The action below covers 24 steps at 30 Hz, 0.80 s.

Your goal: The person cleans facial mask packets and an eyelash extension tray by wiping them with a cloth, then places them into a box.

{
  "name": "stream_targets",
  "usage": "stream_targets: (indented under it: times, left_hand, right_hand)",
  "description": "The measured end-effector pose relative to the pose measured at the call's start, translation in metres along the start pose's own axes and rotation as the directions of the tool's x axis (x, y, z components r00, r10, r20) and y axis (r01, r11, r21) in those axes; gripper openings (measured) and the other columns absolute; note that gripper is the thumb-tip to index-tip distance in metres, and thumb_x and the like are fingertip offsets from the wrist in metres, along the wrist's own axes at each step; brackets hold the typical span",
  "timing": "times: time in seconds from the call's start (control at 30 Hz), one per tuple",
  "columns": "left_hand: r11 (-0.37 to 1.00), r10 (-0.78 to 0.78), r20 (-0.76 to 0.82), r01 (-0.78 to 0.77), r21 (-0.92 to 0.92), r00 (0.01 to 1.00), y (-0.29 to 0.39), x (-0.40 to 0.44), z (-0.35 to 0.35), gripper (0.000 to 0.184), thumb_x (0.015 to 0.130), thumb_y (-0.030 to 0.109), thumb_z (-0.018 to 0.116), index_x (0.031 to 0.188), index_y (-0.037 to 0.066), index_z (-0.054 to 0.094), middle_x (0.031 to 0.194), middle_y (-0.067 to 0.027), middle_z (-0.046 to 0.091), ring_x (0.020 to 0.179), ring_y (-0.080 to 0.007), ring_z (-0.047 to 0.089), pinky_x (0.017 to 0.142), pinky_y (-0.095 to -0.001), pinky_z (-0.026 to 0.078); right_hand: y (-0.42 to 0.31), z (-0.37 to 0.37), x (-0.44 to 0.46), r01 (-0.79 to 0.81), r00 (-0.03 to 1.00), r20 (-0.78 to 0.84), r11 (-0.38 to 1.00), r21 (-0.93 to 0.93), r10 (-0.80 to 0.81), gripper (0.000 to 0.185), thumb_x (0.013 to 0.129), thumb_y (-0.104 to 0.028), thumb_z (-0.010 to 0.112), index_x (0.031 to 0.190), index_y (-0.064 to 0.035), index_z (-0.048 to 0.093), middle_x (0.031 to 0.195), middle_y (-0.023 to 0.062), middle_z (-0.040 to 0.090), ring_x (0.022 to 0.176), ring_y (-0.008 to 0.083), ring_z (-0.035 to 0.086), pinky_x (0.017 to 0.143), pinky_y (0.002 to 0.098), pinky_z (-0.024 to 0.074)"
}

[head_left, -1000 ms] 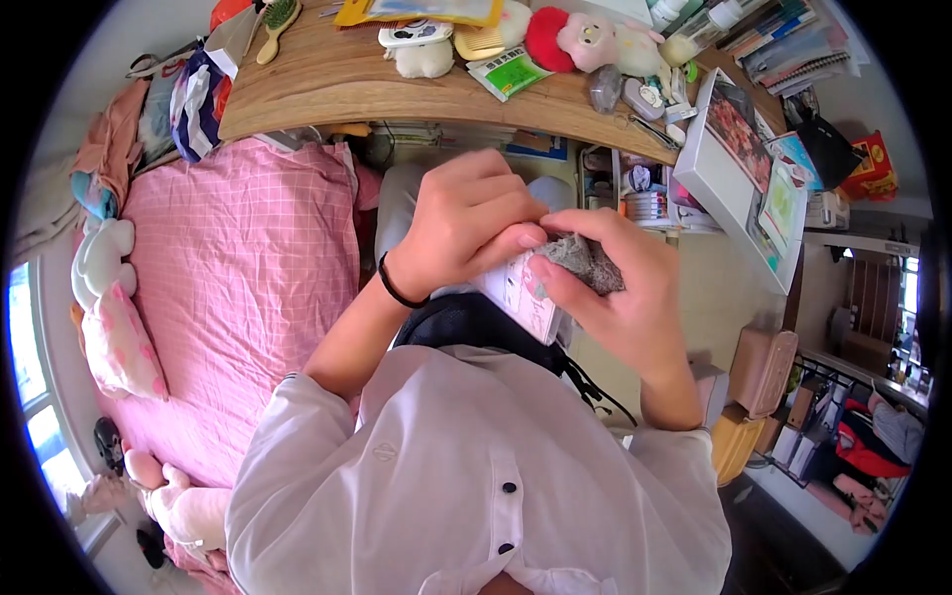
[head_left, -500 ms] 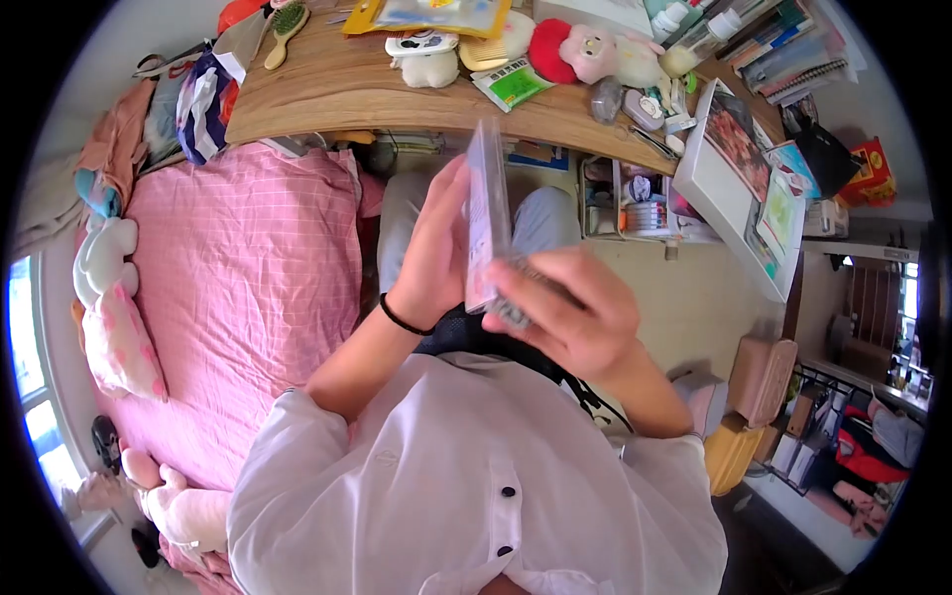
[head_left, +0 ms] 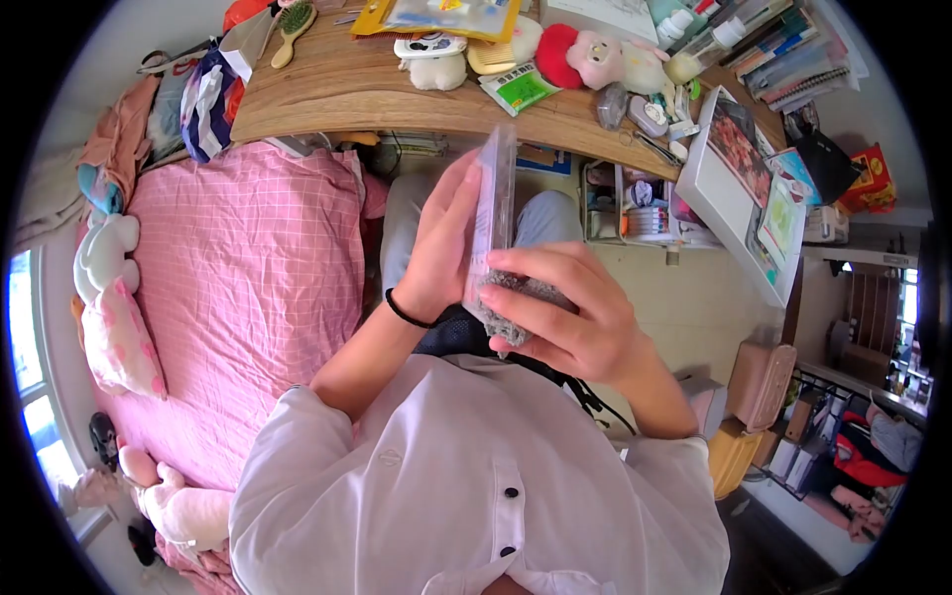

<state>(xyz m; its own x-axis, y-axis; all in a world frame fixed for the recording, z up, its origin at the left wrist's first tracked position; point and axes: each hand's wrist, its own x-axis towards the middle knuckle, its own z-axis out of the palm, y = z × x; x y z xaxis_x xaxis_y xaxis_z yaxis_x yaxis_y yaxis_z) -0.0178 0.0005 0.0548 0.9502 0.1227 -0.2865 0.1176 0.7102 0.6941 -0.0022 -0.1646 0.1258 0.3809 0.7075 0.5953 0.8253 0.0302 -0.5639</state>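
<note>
My left hand (head_left: 442,238) supports a flat, clear plastic case (head_left: 496,188) from its left side, thumb and fingers along it. The case stands nearly edge-on to me above my lap, with a pale purple tint on its left face. In my right hand (head_left: 585,315) is a grey, fuzzy cloth (head_left: 509,330), bunched under curled fingers. The cloth presses against the lower right part of the case. What the case contains, if anything, cannot be made out.
A wooden desk (head_left: 337,99) ahead carries a hairbrush (head_left: 295,30), a green packet (head_left: 520,89), plush toys (head_left: 595,59) and a white box lid (head_left: 716,188) jutting over its right edge. To the left is a bed with a pink sheet (head_left: 248,258). Drawers (head_left: 645,213) stand under the desk.
The case has turned slightly, showing more of its right side. My right hand has shifted a little, its fingers more spread, and more of the grey cloth shows.
</note>
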Motion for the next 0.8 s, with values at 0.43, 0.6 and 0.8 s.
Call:
stream_targets:
  times: [0.43, 0.6, 0.8]
  left_hand:
    - [0.977, 0.092, 0.151, -0.118, 0.176, 0.984, -0.003, -0.011, 0.003, 0.052, 0.107, 0.029, 0.051, 0.149, 0.001, 0.04, 0.132, -0.0068, 0.058, 0.115, -0.0109, 0.056, 0.1, -0.0264, 0.045]
    - [0.99, 0.079, 0.123, -0.092, 0.106, 0.989, -0.009, -0.004, 0.001, 0.052, 0.106, 0.029, 0.052, 0.149, 0.002, 0.04, 0.124, -0.005, 0.06, 0.107, -0.0101, 0.058, 0.092, -0.0247, 0.049]
    - [0.994, 0.067, 0.042, -0.071, 0.081, 0.997, -0.004, 0.006, 0.001, 0.055, 0.106, 0.034, 0.054, 0.149, 0.003, 0.041, 0.104, 0.0012, 0.06, 0.086, -0.0053, 0.057, 0.074, -0.0203, 0.048]
  right_hand:
    - [0.03, -0.013, 0.019, -0.196, 0.963, -0.23, 0.951, -0.239, 0.14, 0.038, 0.072, -0.007, 0.083, 0.109, -0.0104, 0.075, 0.094, 0.0061, 0.059, 0.082, 0.0244, 0.06, 0.069, 0.0342, 0.0502]
    - [0.031, -0.009, 0.009, -0.174, 0.978, -0.154, 0.962, -0.208, 0.143, 0.036, 0.074, -0.003, 0.082, 0.11, -0.0082, 0.074, 0.096, 0.0085, 0.06, 0.081, 0.0244, 0.06, 0.067, 0.0335, 0.0507]
    - [-0.004, 0.011, -0.014, -0.015, 0.999, -0.041, 0.996, -0.084, 0.012, 0.042, 0.068, -0.009, 0.087, 0.109, -0.0103, 0.077, 0.097, 0.0057, 0.058, 0.082, 0.023, 0.058, 0.069, 0.0337, 0.049]
